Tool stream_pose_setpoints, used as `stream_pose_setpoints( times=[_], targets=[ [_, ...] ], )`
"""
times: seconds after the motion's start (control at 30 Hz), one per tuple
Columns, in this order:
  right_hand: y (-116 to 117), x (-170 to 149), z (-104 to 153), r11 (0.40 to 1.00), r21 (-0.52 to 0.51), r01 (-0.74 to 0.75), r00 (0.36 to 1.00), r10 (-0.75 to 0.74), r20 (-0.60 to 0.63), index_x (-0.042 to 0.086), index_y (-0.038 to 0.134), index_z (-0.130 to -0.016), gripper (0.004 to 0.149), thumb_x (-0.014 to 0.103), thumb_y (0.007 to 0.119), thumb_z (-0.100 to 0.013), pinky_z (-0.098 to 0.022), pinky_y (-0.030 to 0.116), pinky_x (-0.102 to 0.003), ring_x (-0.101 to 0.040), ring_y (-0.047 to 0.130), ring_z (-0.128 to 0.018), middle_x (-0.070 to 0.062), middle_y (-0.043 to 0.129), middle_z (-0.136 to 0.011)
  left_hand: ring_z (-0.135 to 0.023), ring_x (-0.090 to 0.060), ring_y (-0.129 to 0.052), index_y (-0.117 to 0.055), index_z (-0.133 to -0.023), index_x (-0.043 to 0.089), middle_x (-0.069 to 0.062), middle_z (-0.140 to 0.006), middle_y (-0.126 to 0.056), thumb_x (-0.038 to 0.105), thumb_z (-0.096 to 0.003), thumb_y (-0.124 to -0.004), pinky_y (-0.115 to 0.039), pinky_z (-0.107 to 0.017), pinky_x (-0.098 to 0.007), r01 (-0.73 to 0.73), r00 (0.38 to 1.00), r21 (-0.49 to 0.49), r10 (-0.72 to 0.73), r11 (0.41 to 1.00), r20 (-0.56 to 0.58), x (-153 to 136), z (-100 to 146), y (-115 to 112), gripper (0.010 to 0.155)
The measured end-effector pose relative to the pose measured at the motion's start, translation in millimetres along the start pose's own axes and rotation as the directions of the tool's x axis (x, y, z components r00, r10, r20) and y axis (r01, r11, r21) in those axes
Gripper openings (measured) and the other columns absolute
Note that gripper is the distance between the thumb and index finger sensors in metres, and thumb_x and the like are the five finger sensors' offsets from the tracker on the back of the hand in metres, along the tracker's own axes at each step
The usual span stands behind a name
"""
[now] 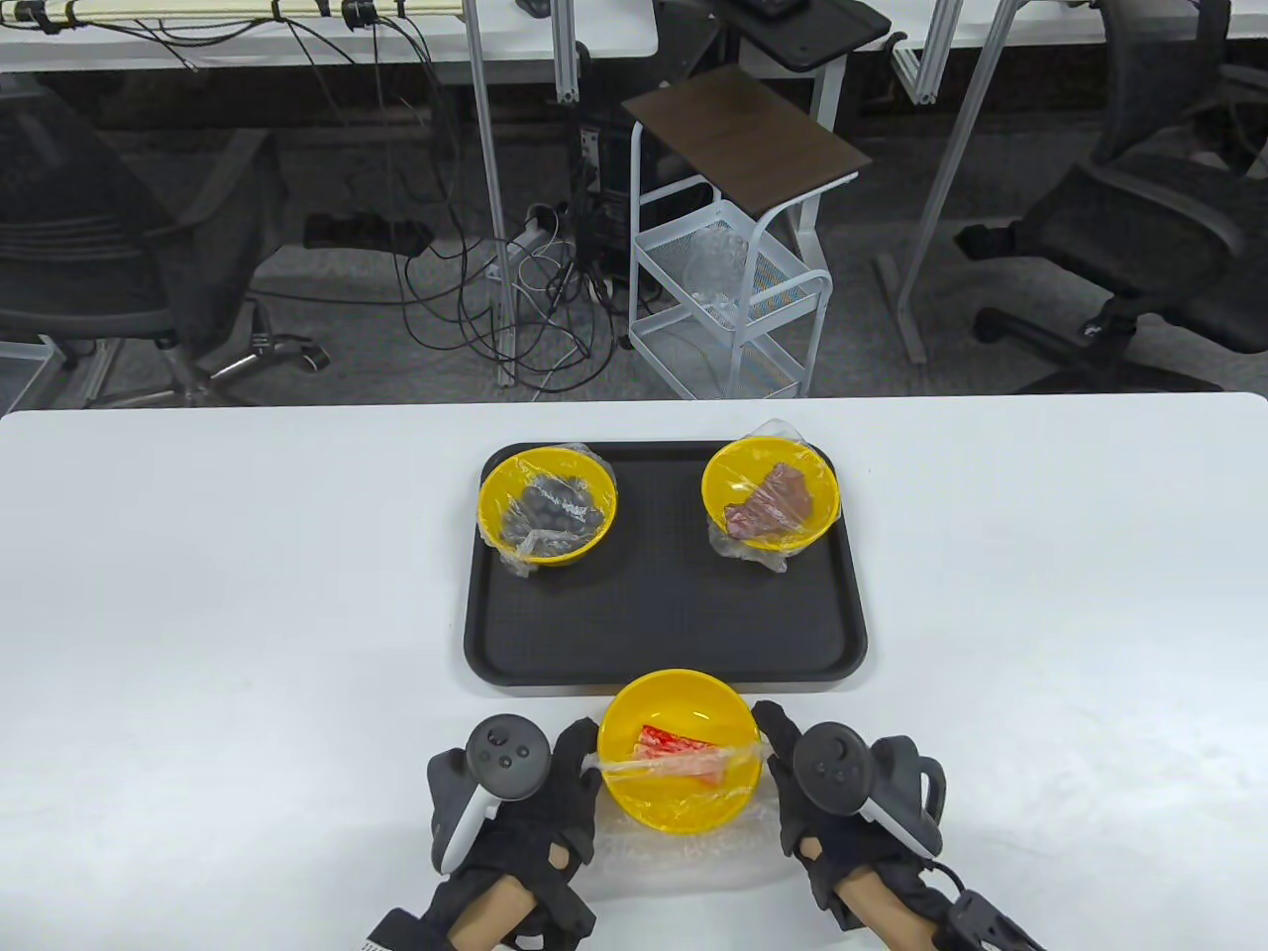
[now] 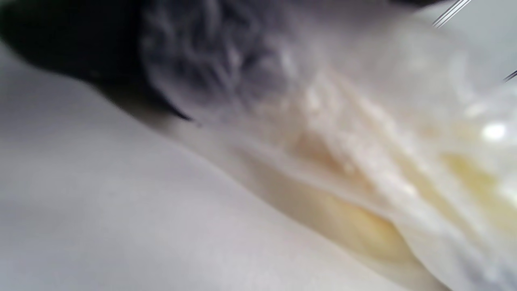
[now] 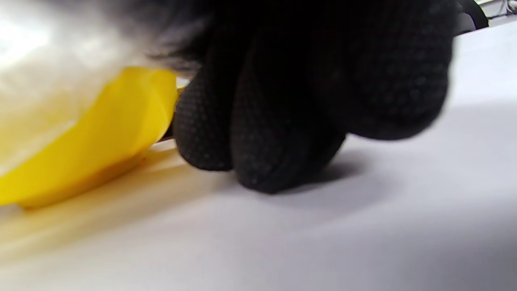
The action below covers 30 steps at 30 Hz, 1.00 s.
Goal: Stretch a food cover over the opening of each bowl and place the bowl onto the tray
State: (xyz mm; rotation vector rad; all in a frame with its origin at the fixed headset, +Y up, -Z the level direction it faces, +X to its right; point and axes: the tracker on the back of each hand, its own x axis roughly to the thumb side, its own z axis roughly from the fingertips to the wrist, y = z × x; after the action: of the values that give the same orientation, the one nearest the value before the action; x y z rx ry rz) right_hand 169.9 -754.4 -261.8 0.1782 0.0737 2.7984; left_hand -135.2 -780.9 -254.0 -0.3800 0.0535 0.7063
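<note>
Super close shot: the right hand (image 3: 291, 101) in its black knit glove fills the top, curled fingertips (image 3: 262, 161) down on the white bench (image 3: 363, 234). Just left, touching it, sits the round yellow plastic bowl (image 3: 105, 137), with blurry clear plastic film (image 3: 48, 81) bunched above its rim.

Half-covered yellow bowl (image 1: 682, 763) before tray (image 1: 664, 614)

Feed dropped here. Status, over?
Both hands gripping clear plastic cover across near yellow bowl. Black tray ahead, unobstructed.
</note>
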Motion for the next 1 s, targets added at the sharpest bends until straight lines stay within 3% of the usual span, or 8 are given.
stream_pose_setpoints(
  times=[0.2,0.6,0.9,1.0],
  targets=[
    [0.4,-6.9,-10.7,0.99,0.038,0.133,0.991,-0.132,-0.028,0.031,0.069,-0.103,0.055,0.031,0.076,-0.048,-0.02,0.092,-0.037,-0.027,0.109,-0.032,-0.001,0.104,-0.056,-0.024,-0.022,-0.108,-0.065,-0.106,0.044,0.002,-0.055,-0.1,0.04,-0.0506,-0.076,-0.096,-0.02,-0.038,-0.039,0.999,-0.029,0.039,0.999,-0.015,-2.1,-7.8,4.9,0.057],
    [2.1,-9.4,-24.7,0.971,0.077,0.226,0.974,-0.223,-0.043,0.031,0.071,-0.102,0.055,0.029,0.078,-0.047,-0.023,0.092,-0.038,-0.029,0.108,-0.036,-0.004,0.104,-0.062,-0.028,-0.025,-0.109,-0.083,-0.096,0.042,0.001,-0.058,-0.1,0.04,-0.0512,-0.074,-0.096,-0.023,-0.04,-0.043,0.998,-0.026,0.042,0.999,-0.043,3.5,-23.8,12.6,0.045],
    [6.2,-16.4,-36.2,0.912,0.179,0.37,0.929,-0.357,-0.1,0.026,0.084,-0.094,0.048,0.029,0.077,-0.047,-0.023,0.092,-0.037,-0.029,0.108,-0.038,-0.005,0.103,-0.066,-0.035,-0.029,-0.108,-0.087,-0.092,0.038,-0.002,-0.064,-0.099,0.037,-0.0511,-0.074,-0.095,-0.029,-0.044,-0.089,0.994,-0.175,0.075,0.981,-0.084,7.8,-45.0,16.3,0.043],
    [8.4,-19.9,-43.1,0.87,0.246,0.428,0.904,-0.41,-0.123,0.022,0.084,-0.093,0.047,0.028,0.077,-0.047,-0.023,0.092,-0.038,-0.03,0.108,-0.038,-0.005,0.103,-0.065,-0.038,-0.031,-0.108,-0.084,-0.094,0.029,-0.003,-0.067,-0.098,0.035,-0.0521,-0.072,-0.094,-0.031,-0.045,-0.121,0.989,-0.239,0.097,0.963,-0.108,8.6,-51.9,15.6,0.044]
  ],
)
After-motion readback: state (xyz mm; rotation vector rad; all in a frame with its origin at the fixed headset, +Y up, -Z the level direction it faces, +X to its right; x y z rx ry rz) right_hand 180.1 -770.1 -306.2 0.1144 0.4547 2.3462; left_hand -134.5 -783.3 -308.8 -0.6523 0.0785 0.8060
